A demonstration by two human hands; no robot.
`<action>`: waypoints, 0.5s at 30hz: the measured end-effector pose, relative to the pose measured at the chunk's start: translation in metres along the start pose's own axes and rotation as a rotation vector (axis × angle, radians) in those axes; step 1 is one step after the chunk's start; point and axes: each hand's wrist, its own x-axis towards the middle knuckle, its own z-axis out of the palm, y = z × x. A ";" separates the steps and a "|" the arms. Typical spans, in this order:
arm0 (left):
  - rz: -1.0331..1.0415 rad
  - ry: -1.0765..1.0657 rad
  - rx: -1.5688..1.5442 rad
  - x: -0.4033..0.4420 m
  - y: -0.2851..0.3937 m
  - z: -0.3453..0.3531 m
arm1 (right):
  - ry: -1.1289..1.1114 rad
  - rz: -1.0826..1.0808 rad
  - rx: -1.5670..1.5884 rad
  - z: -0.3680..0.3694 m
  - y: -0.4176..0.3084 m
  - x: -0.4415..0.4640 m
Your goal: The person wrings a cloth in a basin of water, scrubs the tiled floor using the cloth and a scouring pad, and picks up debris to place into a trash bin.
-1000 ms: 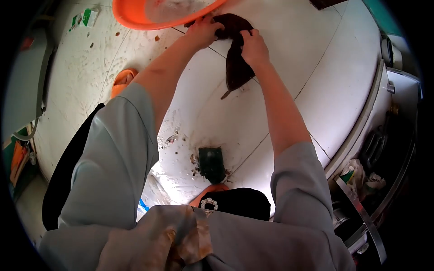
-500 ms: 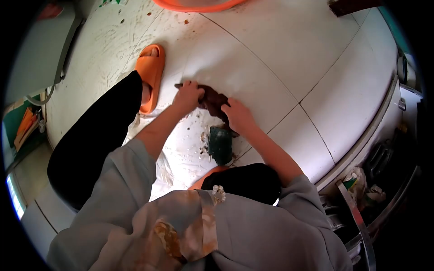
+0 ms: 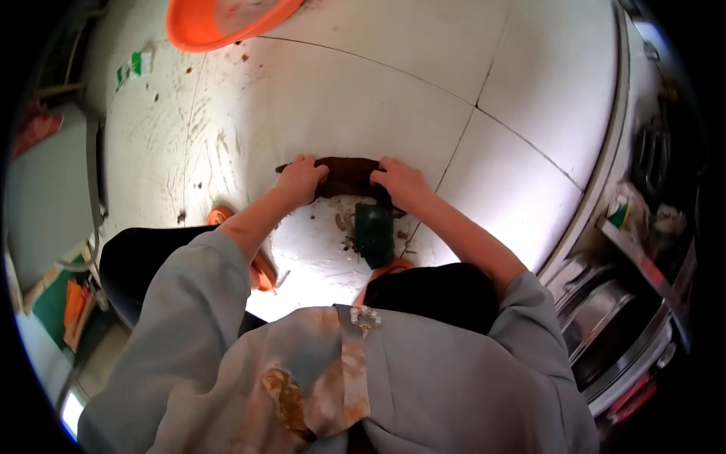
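one elongated dark brown cloth (image 3: 349,174), grasped near both ends by left hand (image 3: 301,181) and right hand (image 3: 402,184), fingers curled, long axis crosswise between them, with one dark green rectangular pad (image 3: 374,236), material unclear, bodyward of the fingers, nearer the right hand.

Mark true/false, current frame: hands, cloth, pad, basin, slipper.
1. The left hand and right hand both hold the brown cloth. True.
2. The dark green pad is in the right hand. False: it lies on the floor.
3. The orange basin stands between the hands. False: it is beyond them, at the picture's top edge.
4. The left slipper is orange. True.
5. The cloth is inside the basin. False: it is well apart from it.
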 end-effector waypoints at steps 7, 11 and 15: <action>0.098 -0.002 -0.008 0.003 -0.007 0.000 | 0.087 0.121 -0.044 0.006 -0.014 0.003; 0.118 -0.033 0.063 0.002 -0.003 -0.002 | 0.233 0.265 -0.120 0.023 -0.036 -0.007; 0.276 -0.061 0.195 0.000 -0.002 0.013 | 0.115 0.261 -0.118 0.071 -0.068 -0.030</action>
